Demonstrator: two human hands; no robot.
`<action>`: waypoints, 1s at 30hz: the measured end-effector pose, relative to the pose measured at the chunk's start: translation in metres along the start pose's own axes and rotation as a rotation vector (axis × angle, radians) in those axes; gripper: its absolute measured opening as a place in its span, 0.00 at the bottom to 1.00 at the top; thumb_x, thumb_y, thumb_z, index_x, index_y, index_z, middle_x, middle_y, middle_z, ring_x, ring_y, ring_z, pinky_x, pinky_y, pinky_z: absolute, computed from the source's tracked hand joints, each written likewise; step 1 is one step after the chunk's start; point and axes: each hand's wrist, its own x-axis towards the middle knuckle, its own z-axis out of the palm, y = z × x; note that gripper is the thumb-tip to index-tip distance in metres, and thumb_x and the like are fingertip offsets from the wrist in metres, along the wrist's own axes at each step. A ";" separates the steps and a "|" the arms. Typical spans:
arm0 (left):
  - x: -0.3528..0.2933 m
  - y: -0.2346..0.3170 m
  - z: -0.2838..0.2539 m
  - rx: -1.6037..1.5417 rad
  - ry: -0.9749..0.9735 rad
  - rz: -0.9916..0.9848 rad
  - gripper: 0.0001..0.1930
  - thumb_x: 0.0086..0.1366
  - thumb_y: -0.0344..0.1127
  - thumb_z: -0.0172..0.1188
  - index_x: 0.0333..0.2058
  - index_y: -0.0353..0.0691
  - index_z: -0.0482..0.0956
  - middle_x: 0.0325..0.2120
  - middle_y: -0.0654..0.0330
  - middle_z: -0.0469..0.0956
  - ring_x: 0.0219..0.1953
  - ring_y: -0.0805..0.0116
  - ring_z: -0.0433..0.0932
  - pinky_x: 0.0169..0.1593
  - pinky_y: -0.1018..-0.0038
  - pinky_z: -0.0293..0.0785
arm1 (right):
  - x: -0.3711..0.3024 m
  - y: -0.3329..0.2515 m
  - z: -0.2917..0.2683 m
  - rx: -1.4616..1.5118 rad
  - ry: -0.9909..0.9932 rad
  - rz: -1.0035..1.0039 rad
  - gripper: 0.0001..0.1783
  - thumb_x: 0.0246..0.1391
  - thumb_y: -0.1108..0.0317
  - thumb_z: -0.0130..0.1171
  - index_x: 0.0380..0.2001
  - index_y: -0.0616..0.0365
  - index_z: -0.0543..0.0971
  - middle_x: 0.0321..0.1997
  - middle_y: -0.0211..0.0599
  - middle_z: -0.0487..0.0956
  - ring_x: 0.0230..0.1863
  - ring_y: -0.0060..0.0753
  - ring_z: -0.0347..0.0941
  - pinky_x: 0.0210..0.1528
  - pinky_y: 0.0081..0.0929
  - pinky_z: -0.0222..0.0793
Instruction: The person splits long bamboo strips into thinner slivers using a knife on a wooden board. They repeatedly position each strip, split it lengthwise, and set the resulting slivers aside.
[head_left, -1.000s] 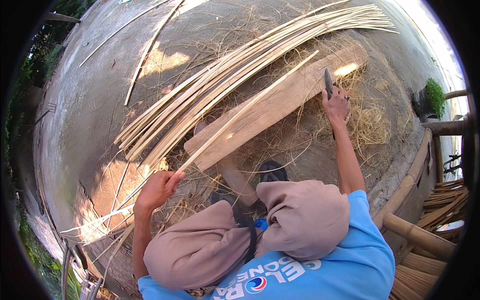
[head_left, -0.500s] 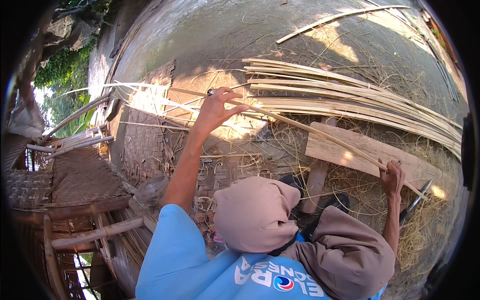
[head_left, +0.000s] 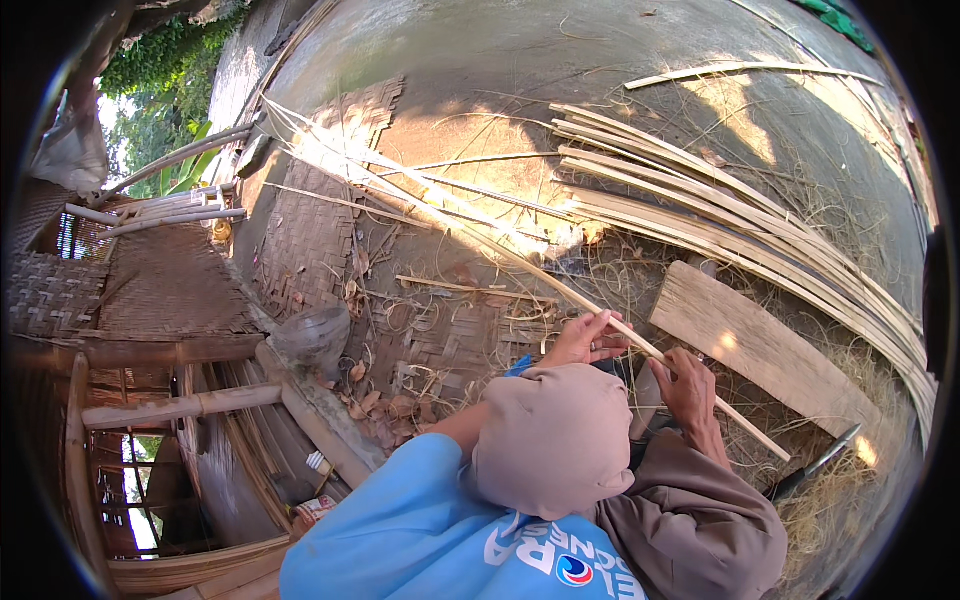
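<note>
Ground: a bare, sunlit concrete floor (head_left: pixel 560 60) fills the far half of the scene, scattered with dry shavings and loose fibres.
Woven mat: a bamboo mat (head_left: pixel 330 210) lies to the left and runs under the work spot, with dead leaves on it.
Bundle: a pile of long split bamboo slats (head_left: pixel 740 225) lies to the right, fanned from the centre out toward the right rim, well apart from both hands.
Plank: a flat wooden board (head_left: pixel 760 350) rests on the ground just right of the hands, its long axis running from far-left to near-right.
Held strip: one thin bamboo strip (head_left: pixel 520 258) runs from far-left down to near-right, crossing both hands; its near end (head_left: pixel 765 442) juts out past the right hand over the plank's near edge.
Blade: a dark knife (head_left: pixel 815 465) lies on the ground near-right of the right hand, beside the strip's near end, not held.
Left hand: the left hand (head_left: pixel 585 340) sits on the strip's far side of the grip, fingers loosely curled around it.
Right hand: the right hand (head_left: pixel 690 385) is clamped on the same strip, just nearer and to the right of the left; it is the hand closer to the knife.
</note>
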 end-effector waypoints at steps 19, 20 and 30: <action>-0.006 0.001 -0.066 0.057 0.138 0.048 0.19 0.77 0.48 0.55 0.55 0.37 0.73 0.48 0.49 0.82 0.45 0.61 0.86 0.51 0.65 0.85 | 0.025 -0.048 0.025 0.364 -0.345 0.042 0.13 0.63 0.65 0.62 0.42 0.66 0.84 0.29 0.58 0.79 0.28 0.53 0.76 0.35 0.42 0.70; -0.010 -0.012 -0.058 0.047 0.034 -0.011 0.21 0.78 0.50 0.54 0.53 0.37 0.74 0.48 0.51 0.83 0.44 0.63 0.86 0.49 0.66 0.85 | 0.026 -0.048 0.027 0.363 -0.363 0.017 0.15 0.63 0.63 0.63 0.44 0.65 0.84 0.30 0.57 0.81 0.29 0.53 0.78 0.36 0.41 0.71; 0.026 0.050 -0.125 0.144 0.305 0.109 0.19 0.79 0.43 0.51 0.51 0.28 0.74 0.46 0.41 0.82 0.48 0.54 0.85 0.51 0.61 0.87 | 0.016 -0.026 -0.008 0.345 -0.536 0.183 0.30 0.65 0.48 0.62 0.57 0.63 0.79 0.34 0.43 0.85 0.36 0.37 0.82 0.41 0.34 0.75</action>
